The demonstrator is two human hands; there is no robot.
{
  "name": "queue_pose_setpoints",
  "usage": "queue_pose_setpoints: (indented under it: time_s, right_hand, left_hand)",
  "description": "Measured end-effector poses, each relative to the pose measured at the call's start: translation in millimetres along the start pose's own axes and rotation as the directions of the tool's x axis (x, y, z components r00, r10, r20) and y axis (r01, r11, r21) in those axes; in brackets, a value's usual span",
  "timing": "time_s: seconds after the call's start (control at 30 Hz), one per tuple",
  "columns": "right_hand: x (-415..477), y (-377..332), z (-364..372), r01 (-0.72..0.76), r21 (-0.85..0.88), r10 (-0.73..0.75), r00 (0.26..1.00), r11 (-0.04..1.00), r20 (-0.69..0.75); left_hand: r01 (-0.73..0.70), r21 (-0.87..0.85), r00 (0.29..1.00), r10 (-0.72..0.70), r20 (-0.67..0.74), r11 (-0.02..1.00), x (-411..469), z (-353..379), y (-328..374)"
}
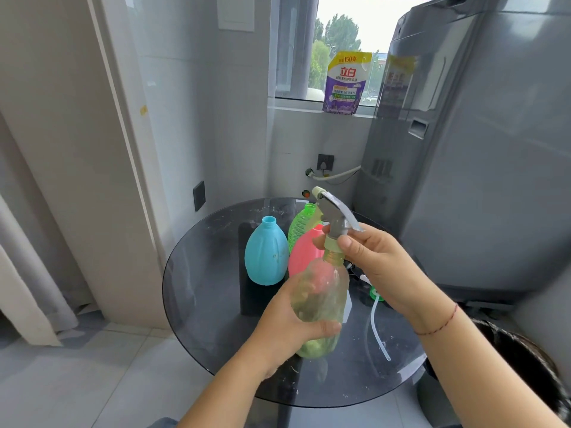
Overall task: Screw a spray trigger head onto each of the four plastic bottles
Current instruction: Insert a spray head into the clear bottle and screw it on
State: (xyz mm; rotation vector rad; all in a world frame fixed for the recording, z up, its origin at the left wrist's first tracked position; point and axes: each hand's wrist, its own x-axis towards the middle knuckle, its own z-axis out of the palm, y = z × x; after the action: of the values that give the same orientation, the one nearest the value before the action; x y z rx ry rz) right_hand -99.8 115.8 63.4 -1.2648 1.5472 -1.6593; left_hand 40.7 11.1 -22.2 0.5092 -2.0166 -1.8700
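The left hand (287, 322) is wrapped around the lower body of a clear bottle (321, 301), fingers closed on it, holding it up above the round glass table (200, 288) with its long axis near upright, leaning slightly toward the right hand. The right hand (374, 264) sits at the top of that bottle, thumb and fingertips pinched on the collar of a grey spray trigger head (335, 222) that is seated on the neck. The nozzle points up and to the left, away from the person, and the trigger lever hangs over the right hand's knuckles.

The coming move turns on 1 thing: the collar's axis has to run in line with the bottle's neck. The collar lies directly above the left hand's grip and right under the right hand's fingers, so the right hand does the turning while the left keeps the body from spinning. How far the thread is engaged is hard to judge from here; the collar looks close to home, possibly not tight.

On the table behind, 3 bottles stand with open necks: a blue bottle (265, 251), a pink bottle (304, 254) just beside it and a green bottle (301, 225) behind that. At least 1 loose head with a green collar (375, 293) and white dip tube lies on the glass to the right, partly hidden by the right wrist. By my reading this is bottle 1 of 4
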Motion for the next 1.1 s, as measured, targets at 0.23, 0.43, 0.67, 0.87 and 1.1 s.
queue_pose_setpoints:
  time_s: [0.23, 0.43, 0.67, 0.87, 1.1]
  right_hand:
    - [-3.1, -1.5, -1.2, -0.083, 0.223, 0.056, 0.991, 0.971, 0.123]
    - [-5.8, -1.4, -6.4, -0.074, 0.288, 0.045, 0.993, 0.955, 0.107]
    - [-7.7, -0.8, -6.7, -0.085, 0.365, 0.029, 0.987, 0.927, 0.155]
    - [-5.6, 0.8, -8.0, -0.094, 0.334, 0.05, 0.989, 0.938, 0.137]
    - [-4.3, 5.0, -8.6, -0.109, 0.114, 0.118, 0.99, 0.988, -0.076]
  left_hand:
    - [0.097, -0.22, 0.9, 0.009, 0.436, 0.971, -6.1, -5.6, 14.9]
    - [0.14, -0.347, 0.86, 0.06, 0.507, 0.927, -8.5, -4.1, 20.0]
    - [0.263, -0.484, 0.805, 0.086, 0.587, 0.835, -10.8, 1.3, 16.5]
    - [0.295, -0.544, 0.816, 0.089, 0.572, 0.786, -12.4, 4.2, 12.4]
    - [0.088, -0.317, 0.969, -0.006, 0.248, 0.944, -9.6, 9.6, 15.2]
